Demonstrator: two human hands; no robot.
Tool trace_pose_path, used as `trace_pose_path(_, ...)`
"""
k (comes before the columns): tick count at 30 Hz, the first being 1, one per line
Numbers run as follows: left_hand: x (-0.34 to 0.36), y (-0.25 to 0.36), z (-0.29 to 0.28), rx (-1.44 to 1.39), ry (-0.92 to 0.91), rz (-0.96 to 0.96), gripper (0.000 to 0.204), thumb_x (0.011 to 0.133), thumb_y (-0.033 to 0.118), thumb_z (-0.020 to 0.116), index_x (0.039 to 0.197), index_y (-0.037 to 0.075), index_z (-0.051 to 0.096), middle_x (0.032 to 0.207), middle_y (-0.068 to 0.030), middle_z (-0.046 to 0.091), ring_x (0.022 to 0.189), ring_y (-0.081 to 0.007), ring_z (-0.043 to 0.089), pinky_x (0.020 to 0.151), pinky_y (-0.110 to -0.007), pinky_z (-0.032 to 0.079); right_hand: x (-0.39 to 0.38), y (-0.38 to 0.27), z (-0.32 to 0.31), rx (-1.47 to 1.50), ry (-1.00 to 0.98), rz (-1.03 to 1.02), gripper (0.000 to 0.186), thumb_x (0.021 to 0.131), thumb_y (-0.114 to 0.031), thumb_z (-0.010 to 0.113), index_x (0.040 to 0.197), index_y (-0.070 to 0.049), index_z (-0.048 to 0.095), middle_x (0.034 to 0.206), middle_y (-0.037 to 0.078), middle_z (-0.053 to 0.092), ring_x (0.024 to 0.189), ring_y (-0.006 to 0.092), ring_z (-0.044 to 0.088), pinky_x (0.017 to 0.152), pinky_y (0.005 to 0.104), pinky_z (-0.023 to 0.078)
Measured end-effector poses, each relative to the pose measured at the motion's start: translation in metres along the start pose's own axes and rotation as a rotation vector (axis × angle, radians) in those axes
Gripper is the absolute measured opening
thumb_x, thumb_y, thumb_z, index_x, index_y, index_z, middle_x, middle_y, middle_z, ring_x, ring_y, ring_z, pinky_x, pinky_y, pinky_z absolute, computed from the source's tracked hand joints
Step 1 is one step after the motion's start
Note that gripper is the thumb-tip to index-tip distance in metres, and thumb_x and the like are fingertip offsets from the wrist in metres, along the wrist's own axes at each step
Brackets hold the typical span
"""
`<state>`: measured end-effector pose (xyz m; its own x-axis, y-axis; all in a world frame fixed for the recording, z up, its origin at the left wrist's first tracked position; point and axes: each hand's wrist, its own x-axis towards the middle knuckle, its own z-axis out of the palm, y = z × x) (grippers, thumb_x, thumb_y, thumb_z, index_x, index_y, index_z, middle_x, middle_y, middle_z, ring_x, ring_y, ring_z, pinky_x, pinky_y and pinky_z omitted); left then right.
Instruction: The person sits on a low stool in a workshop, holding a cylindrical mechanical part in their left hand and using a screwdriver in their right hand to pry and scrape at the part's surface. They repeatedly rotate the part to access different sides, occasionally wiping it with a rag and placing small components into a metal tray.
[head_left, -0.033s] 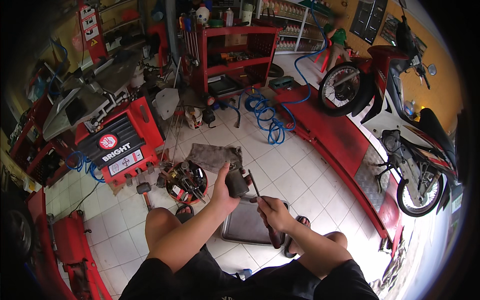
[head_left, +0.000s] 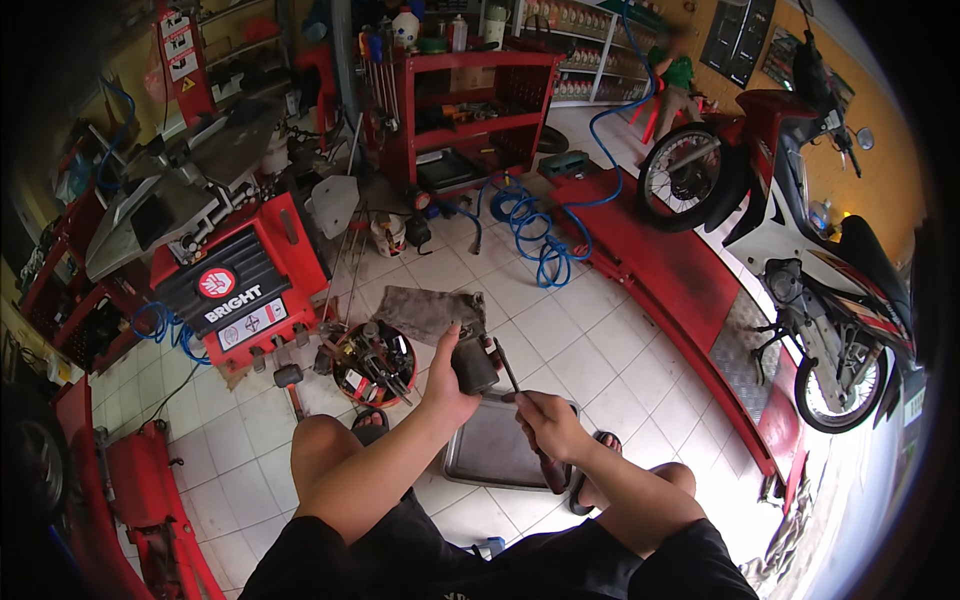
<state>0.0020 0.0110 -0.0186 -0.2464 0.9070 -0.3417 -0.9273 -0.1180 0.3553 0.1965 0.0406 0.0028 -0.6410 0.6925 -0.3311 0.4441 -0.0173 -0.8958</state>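
My left hand [head_left: 447,383] is wrapped around a dark grey cylindrical metal part [head_left: 474,365], thumb pointing up along its side. In my right hand [head_left: 550,425] is a screwdriver [head_left: 508,369], its thin dark shaft slanting up toward the part's right side. The dark red handle end sticks out below my palm. Whether the tip touches the part I cannot tell. Under both hands a shallow metal tray [head_left: 487,462] lies on the tiled floor, between my feet. A grey rag [head_left: 425,312] is spread just beyond the part.
Left of the tray stands a round tub of tools [head_left: 375,365], with a hammer [head_left: 289,380] beside it. A red tyre machine [head_left: 250,285] is farther left. Blue hose [head_left: 545,255] coils ahead; a red lift [head_left: 665,270] and motorcycle [head_left: 800,270] stand right. A person [head_left: 675,75] sits behind.
The screwdriver's tip has shifted very slightly left, closer to the metal part. My left hand and the part have stayed in place.
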Motion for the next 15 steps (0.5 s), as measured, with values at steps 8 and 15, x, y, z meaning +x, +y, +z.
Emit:
trace_pose_path(8, 0.001, 0.004, 0.002, -0.013, 0.038, -0.006, 0.043, 0.093, 0.047, 0.064, 0.108, 0.007, 0.060, 0.098, -0.0111, 0.066, 0.093, -0.0330, 0.064, 0.091, -0.045, 0.053, -0.010, -0.014, 0.003, -0.006, 0.070, -0.152, 0.023, 0.102, -0.015, 0.057, 0.110, 0.006, 0.062, 0.072, 0.009, 0.066, 0.054, 0.0154, 0.065, 0.047, 0.0294, 0.050)
trace_pose_path(15, -0.002, -0.001, 0.008, -0.047, 0.097, -0.013, 0.046, 0.092, 0.047, 0.067, 0.107, 0.005, 0.059, 0.098, -0.0128, 0.065, 0.094, -0.0338, 0.065, 0.090, -0.046, 0.054, -0.012, -0.015, 0.004, -0.070, 0.074, -0.163, 0.027, 0.101, -0.014, 0.058, 0.120, 0.006, 0.060, 0.074, 0.011, 0.070, 0.052, 0.0164, 0.065, 0.047, 0.0304, 0.050)
